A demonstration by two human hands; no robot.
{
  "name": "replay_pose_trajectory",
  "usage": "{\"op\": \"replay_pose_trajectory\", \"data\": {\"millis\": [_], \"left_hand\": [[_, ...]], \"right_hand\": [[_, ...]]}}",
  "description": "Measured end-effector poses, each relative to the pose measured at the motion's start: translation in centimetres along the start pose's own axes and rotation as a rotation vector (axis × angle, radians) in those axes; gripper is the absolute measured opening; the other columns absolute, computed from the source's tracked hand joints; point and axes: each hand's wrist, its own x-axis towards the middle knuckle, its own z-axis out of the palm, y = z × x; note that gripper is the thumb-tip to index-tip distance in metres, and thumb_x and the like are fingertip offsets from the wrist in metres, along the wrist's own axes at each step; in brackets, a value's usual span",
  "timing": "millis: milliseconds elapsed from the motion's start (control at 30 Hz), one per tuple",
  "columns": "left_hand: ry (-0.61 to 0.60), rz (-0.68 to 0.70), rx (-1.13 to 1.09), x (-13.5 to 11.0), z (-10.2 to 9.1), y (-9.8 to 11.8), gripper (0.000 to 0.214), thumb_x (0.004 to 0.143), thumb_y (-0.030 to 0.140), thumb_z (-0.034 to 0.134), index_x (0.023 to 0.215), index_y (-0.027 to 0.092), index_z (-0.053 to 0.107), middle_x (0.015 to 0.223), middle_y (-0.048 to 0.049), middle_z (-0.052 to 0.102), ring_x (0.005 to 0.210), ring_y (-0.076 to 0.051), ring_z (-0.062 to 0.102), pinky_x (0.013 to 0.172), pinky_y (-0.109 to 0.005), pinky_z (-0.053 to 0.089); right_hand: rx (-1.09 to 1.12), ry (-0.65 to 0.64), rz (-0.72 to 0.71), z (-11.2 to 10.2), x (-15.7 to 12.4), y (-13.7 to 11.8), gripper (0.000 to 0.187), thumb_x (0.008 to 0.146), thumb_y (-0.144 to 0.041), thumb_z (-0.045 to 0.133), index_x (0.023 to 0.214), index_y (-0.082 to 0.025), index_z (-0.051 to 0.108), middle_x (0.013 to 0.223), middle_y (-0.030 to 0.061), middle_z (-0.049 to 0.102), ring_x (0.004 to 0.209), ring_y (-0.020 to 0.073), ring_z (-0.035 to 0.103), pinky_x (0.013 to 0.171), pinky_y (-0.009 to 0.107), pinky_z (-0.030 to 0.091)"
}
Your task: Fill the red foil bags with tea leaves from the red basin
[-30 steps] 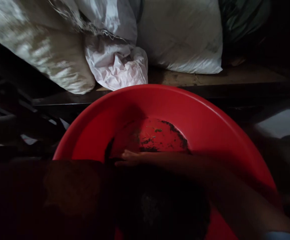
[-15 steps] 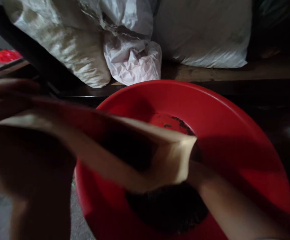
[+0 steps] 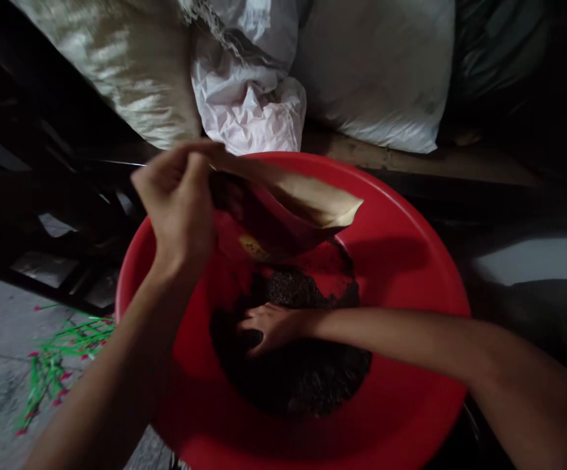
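Observation:
A large red plastic basin fills the middle of the view, with a heap of dark loose material in its bottom. My left hand is raised over the basin's left rim, its fingers pinched on the edge of a brown paper bag that hangs open and tilted over the basin. My right hand reaches in from the right and rests on the dark heap, fingers curled down into it.
Several pale stuffed sacks and a crumpled white plastic bag lie on a low wooden ledge behind the basin. Green and red strips are scattered on the grey floor at the lower left. The right side is dark.
The paper bag, smeared across the view half a second ago, is now held still above the basin by my left hand. My right hand now rests on the dark heap, nearer the basin's middle.

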Motion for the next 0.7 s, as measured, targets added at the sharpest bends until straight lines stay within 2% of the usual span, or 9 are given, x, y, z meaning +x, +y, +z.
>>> {"op": "replay_pose_trajectory", "data": {"millis": [67,133,167,233,300,400,467,600,700], "left_hand": [[-0.184,-0.128,-0.005,-0.7,-0.4,-1.3,0.026,0.085,0.012,0.053,0.099,0.014,0.075,0.062,0.0035,0.066,0.052,-0.011,0.063,0.047,-0.023,0.047],[-0.392,-0.194,0.081,-0.9,-0.9,-2.5,0.032,0.08,0.012,0.055,0.104,0.016,0.075,0.053,0.0052,0.063,0.043,-0.012,0.058,0.043,-0.023,0.044],[-0.442,-0.176,0.139,-0.8,-1.1,-2.9,0.036,0.078,0.012,0.055,0.108,0.017,0.074,0.052,0.0056,0.062,0.042,-0.013,0.058,0.042,-0.022,0.043],[-0.439,-0.079,0.264,-0.5,-1.6,-3.2,0.043,0.076,0.012,0.054,0.115,0.022,0.072,0.05,0.0069,0.062,0.041,-0.013,0.058,0.043,-0.021,0.041],[-0.408,0.013,0.375,-0.1,-2.1,-3.1,0.042,0.076,0.014,0.054,0.114,0.024,0.07,0.048,0.0079,0.061,0.041,-0.013,0.058,0.045,-0.021,0.041],[-0.502,0.081,0.453,0.6,-2.9,-3.0,0.028,0.078,0.019,0.051,0.095,0.023,0.073,0.051,0.0049,0.064,0.044,-0.014,0.059,0.051,-0.024,0.045],[-0.574,0.121,0.508,0.8,-3.4,-3.0,0.027,0.078,0.02,0.049,0.083,0.022,0.075,0.056,0.0021,0.068,0.047,-0.014,0.06,0.056,-0.026,0.047],[-0.513,0.195,0.626,0.7,-3.7,-2.8,0.03,0.085,0.034,0.052,0.076,0.02,0.077,0.067,-0.0025,0.073,0.059,-0.018,0.064,0.061,-0.029,0.046],[-0.476,0.179,0.591,0.2,-3.1,-2.5,0.036,0.086,0.043,0.055,0.081,0.018,0.08,0.073,-0.0047,0.076,0.067,-0.02,0.067,0.063,-0.028,0.046]], "right_hand": [[-0.033,0.045,0.076,0.3,0.0,-0.7,0.063,0.091,-0.065,0.072,0.142,-0.027,0.066,0.138,0.014,0.066,0.131,0.0351,0.062,0.113,0.051,0.046],[-0.116,0.07,0.094,0.2,0.0,-1.4,0.055,0.094,-0.059,0.072,0.139,-0.027,0.069,0.128,0.0129,0.071,0.124,0.0332,0.065,0.107,0.047,0.05],[-0.163,0.067,0.082,0.0,-0.1,-1.7,0.052,0.095,-0.056,0.072,0.137,-0.027,0.07,0.124,0.0123,0.072,0.119,0.0321,0.067,0.102,0.044,0.052],[-0.23,0.063,0.034,-0.8,-0.7,-2.4,0.047,0.094,-0.053,0.072,0.133,-0.027,0.072,0.118,0.0108,0.074,0.108,0.0292,0.071,0.09,0.037,0.055],[-0.239,0.118,-0.009,-2.0,-2.2,-3.3,0.044,0.091,-0.051,0.076,0.128,-0.027,0.075,0.113,0.0091,0.075,0.096,0.0249,0.072,0.08,0.032,0.054],[-0.179,0.338,-0.038,-4.6,-5.7,-5.6,0.036,0.086,-0.043,0.082,0.117,-0.025,0.079,0.1,0.0054,0.075,0.083,0.0185,0.07,0.075,0.027,0.053],[-0.107,0.523,-0.075,-6.9,-8.4,-7.7,0.027,0.084,-0.036,0.082,0.108,-0.025,0.08,0.095,0.0024,0.074,0.079,0.0156,0.069,0.074,0.026,0.054],[-0.032,0.897,-0.111,-12.8,-11.7,-10.5,0.015,0.087,-0.031,0.077,0.101,-0.028,0.077,0.096,-0.0032,0.074,0.086,0.0144,0.071,0.086,0.028,0.057],[-0.157,1.077,-0.018,-17.1,-10.5,-9.5,0.018,0.092,-0.033,0.071,0.108,-0.025,0.076,0.103,-0.0024,0.074,0.101,0.0183,0.072,0.1,0.036,0.056]]}}
